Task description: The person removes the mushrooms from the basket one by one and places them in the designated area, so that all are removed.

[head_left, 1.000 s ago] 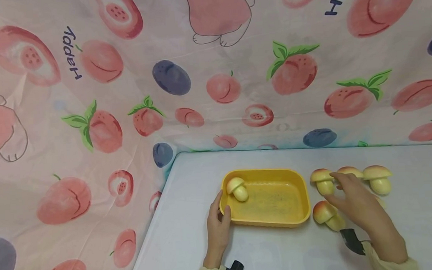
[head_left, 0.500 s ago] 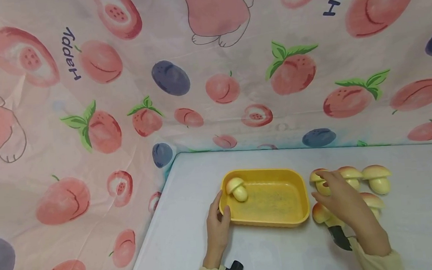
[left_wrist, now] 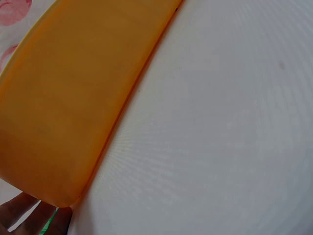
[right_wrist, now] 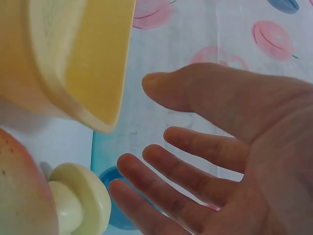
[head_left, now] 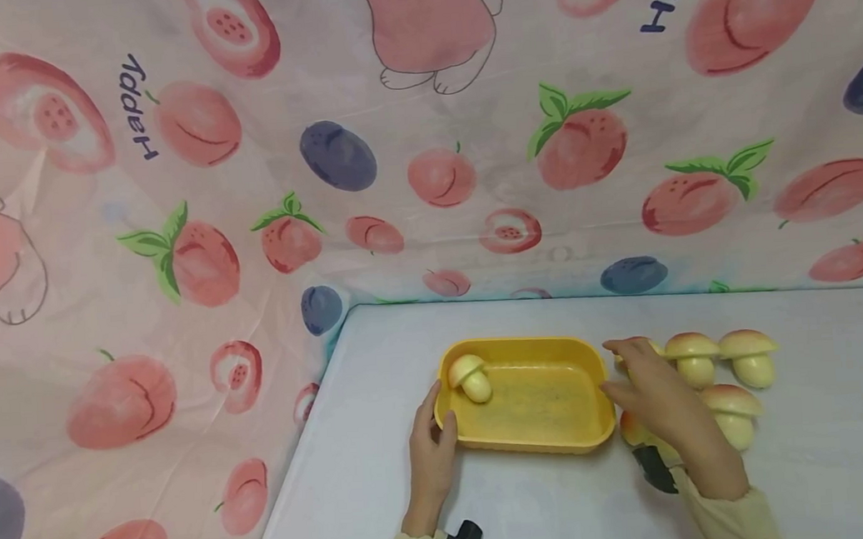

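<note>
A yellow plastic tray (head_left: 544, 441) lies on the white table with one toy mushroom (head_left: 473, 378) at its left end. My left hand (head_left: 431, 453) holds the tray's left end, thumb at the front corner and fingers along the outer wall. Only some of its fingertips (left_wrist: 34, 213) show in the left wrist view. Right of the tray, my right hand (head_left: 666, 403) hovers over the toy mushrooms with fingers spread and nothing held. In the right wrist view a gap separates its thumb from the tray's rim (right_wrist: 110, 125). The hand partly covers two mushrooms.
Several red-and-yellow mushrooms sit right of the tray, among them a back-row mushroom (head_left: 749, 357) and a front mushroom (head_left: 733, 417). A fruit-print cloth (head_left: 445, 252) hangs behind and to the left of the white table (head_left: 554, 511).
My right hand has moved left from above the mushrooms to beside the tray's right end, still holding nothing. My left hand and the tray have stayed put.
</note>
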The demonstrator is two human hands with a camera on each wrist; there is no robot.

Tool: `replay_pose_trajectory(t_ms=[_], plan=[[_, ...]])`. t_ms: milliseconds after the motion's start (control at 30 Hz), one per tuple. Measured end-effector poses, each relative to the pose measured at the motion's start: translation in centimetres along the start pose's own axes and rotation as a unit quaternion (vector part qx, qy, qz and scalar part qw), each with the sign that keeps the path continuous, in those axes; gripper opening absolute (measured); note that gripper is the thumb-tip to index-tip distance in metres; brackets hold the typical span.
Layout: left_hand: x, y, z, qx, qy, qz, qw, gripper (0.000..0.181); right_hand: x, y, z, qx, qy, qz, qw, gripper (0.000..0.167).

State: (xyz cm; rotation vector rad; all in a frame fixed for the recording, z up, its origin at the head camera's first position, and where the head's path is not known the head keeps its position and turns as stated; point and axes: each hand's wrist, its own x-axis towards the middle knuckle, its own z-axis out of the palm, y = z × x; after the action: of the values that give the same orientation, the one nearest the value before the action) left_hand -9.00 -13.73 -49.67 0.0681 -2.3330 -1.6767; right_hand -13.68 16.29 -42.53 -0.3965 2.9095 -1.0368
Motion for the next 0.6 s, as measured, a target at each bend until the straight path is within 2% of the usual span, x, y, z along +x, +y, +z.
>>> replay_pose_trajectory(t_ms=[300,600], plan=[[0.1,-0.2,-0.1,0.003,-0.001,-0.005,1.0,0.047,0.8,-1.1,1.0,-0.029,0.001,-0.013,0.9995,0.054],[0.1,-0.2,-0.1,-0.007,-0.003,-0.006,1.0,0.047,1.4,-1.5,1.7,-0.018,-0.006,-0.023,0.9996,0.053]])
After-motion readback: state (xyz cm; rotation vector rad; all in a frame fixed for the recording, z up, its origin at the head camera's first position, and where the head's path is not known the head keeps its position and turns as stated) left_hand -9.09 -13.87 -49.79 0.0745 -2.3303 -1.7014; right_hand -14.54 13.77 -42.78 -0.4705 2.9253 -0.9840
